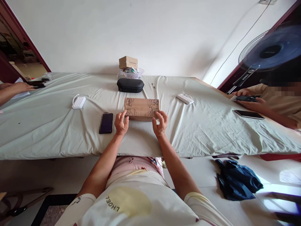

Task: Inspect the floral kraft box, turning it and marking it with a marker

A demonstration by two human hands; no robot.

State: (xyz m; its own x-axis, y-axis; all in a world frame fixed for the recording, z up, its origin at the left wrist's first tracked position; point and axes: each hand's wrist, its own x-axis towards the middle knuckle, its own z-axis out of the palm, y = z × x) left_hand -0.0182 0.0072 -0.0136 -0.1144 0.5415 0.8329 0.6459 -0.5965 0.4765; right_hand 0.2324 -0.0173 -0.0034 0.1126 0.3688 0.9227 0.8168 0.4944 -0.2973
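Observation:
A brown cardboard box (141,107) with black scribbles near its corners lies on the cloth-covered table in front of me. My left hand (121,124) is at its near left corner, fingers on the top edge and thumb in front. At the near right corner, my right hand (160,123) has the box in the same way, fingers bent over the edge. Left of my left hand lies a dark phone (107,123), partly blurred out. Behind the box is a black hard case (130,85).
A clear plastic bin (131,75) with a small carton (128,62) on it stands by the wall. White power banks (79,102) (185,99) lie on either side. A pen (153,85) and a tablet (249,114) are also there. People's hands (20,88) (250,99) show at both ends.

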